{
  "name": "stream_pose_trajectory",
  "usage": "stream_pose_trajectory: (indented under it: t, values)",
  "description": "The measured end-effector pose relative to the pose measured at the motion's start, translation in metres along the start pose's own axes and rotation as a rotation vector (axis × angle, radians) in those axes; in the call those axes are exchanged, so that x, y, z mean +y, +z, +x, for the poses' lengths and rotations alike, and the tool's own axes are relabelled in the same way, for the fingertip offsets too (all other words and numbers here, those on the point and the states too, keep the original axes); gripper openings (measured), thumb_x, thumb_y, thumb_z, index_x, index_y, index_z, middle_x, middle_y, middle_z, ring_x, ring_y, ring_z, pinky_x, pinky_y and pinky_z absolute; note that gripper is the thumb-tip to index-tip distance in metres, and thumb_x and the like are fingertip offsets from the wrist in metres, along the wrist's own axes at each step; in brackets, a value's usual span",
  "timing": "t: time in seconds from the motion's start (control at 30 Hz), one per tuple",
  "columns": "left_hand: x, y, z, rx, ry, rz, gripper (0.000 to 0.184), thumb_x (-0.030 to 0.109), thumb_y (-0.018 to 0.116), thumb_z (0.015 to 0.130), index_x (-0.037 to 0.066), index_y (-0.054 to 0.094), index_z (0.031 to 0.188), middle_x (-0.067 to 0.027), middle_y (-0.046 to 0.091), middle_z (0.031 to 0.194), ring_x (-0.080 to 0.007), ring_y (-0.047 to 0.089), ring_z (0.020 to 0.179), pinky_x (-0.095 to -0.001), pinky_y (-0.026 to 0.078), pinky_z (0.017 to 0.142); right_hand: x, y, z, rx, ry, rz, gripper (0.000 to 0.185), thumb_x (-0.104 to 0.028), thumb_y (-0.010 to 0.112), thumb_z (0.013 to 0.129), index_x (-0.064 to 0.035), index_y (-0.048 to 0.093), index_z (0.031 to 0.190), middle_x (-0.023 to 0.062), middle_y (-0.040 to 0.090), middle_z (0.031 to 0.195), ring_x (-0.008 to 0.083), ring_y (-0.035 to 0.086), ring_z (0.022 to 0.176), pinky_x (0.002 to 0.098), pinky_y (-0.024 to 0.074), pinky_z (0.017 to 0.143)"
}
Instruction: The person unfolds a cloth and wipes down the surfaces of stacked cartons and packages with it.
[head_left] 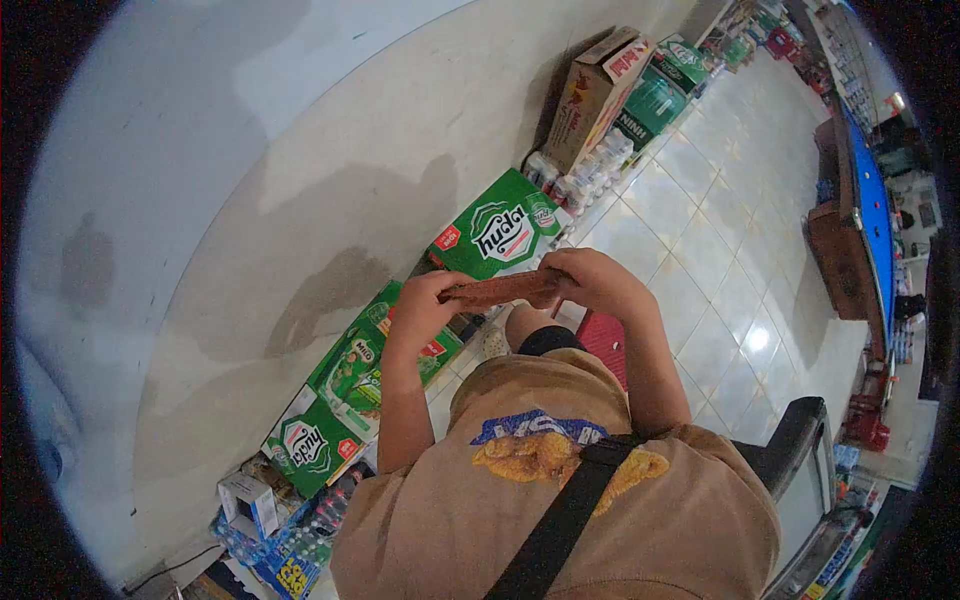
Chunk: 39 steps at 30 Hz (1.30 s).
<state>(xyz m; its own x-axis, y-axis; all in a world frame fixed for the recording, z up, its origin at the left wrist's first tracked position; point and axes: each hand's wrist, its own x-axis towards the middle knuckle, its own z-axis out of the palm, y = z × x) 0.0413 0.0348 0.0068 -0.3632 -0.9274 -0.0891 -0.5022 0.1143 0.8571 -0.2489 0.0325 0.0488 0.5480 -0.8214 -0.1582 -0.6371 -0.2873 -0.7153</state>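
My left hand (425,305) grips one end of a flat, reddish-brown wallet-like object (505,290). At its other end, my right hand (595,278) is closed on it, fingers curled over the edge. The object is held up in front of my body, long side across, seen mostly along its edge; its exact kind is hard to make out. Beyond my hands lies a green Huda beer carton (500,228). Below the object, part of my leg (527,325) shows, with a red textured thing (603,345) beside it.
Along the wall stand a green Milo carton (352,370), another Huda carton (308,445), packs of bottles (290,560), a tall brown box (592,100) and a dark green carton (655,95). Tiled floor (715,240) stretches right towards a blue pool table (868,215). A dark-framed chair (800,455) stands at my right.
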Motion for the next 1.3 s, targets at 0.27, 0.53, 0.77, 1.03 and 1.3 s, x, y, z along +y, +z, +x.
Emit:
stream_pose_trajectory:
  t: [0.27, 0.53, 0.77, 1.03, 1.3]
  values:
    - [0.003, -0.005, -0.018, 0.047, -0.042, 0.025, 0.029, 0.004, 0.071, 0.075, 0.007, 0.073, 0.103, -0.0118, 0.07, 0.09, -0.0259, 0.069, 0.08, -0.0349, 0.051, 0.071, 0.002, 0.009, 0.009, -0.057, -0.024, -0.05, 0.034, 0.004, 0.061, 0.075, -0.0017, 0.066, 0.107, 0.0197, 0.068, 0.097, 0.0382, 0.064, 0.094, 0.0433, 0.0505, 0.082]
    - [0.001, -0.001, -0.029, 0.072, -0.002, 0.089, 0.027, 0.006, 0.07, 0.076, 0.009, 0.073, 0.102, -0.0118, 0.067, 0.084, -0.0277, 0.066, 0.075, -0.0362, 0.049, 0.069, -0.001, 0.007, 0.008, -0.142, -0.002, -0.139, 0.039, 0.003, 0.06, 0.075, -0.0041, 0.068, 0.112, 0.0193, 0.069, 0.101, 0.037, 0.065, 0.096, 0.0423, 0.0509, 0.085]
    - [-0.01, 0.001, -0.036, 0.079, -0.002, 0.102, 0.025, 0.012, 0.071, 0.078, 0.011, 0.074, 0.102, -0.0116, 0.066, 0.083, -0.0291, 0.065, 0.076, -0.0364, 0.049, 0.068, -0.017, 0.0, 0.007, -0.217, 0.024, -0.062, 0.046, 0.004, 0.055, 0.076, -0.0074, 0.068, 0.119, 0.0181, 0.07, 0.105, 0.0358, 0.066, 0.099, 0.0414, 0.0511, 0.088]
    - [-0.01, 0.011, -0.014, 0.061, 0.023, 0.12, 0.025, 0.013, 0.069, 0.078, 0.011, 0.074, 0.103, -0.0136, 0.067, 0.087, -0.0326, 0.066, 0.082, -0.039, 0.051, 0.074, 0.003, -0.007, 0.002, -0.203, 0.089, -0.112, 0.045, 0.003, 0.056, 0.078, -0.007, 0.068, 0.12, 0.0185, 0.07, 0.11, 0.0371, 0.066, 0.102, 0.041, 0.0508, 0.092]
    - [0.006, 0.014, 0.032, 0.001, 0.004, 0.13, 0.026, 0.012, 0.069, 0.078, 0.012, 0.074, 0.103, -0.0127, 0.068, 0.088, -0.0288, 0.067, 0.082, -0.0384, 0.051, 0.075, 0.059, -0.022, 0.014, -0.155, 0.06, -0.125, 0.045, 0.003, 0.054, 0.08, -0.0082, 0.067, 0.122, 0.0198, 0.07, 0.108, 0.0376, 0.066, 0.102, 0.0414, 0.0511, 0.091]
